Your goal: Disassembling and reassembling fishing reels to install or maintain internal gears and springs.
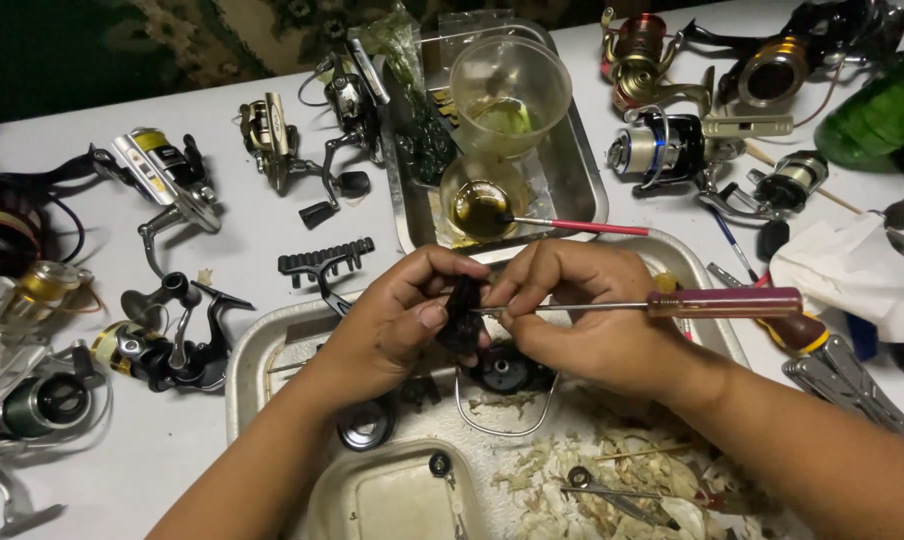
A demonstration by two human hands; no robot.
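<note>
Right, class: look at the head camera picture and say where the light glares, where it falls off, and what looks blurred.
Head view: light falls brightly on the white table, glaring off the clear plastic cup; the top left corner sinks into darkness; the left hand and right hand are sharp enough, but the small dark part they pinch shows little detail; straight edges bend toward the frame's borders.

Fishing reels (pixel 162 180) left and right of two trays (pixel 582 180), cups (pixel 510 85) in the rear one, perhaps oil-filled.
</note>
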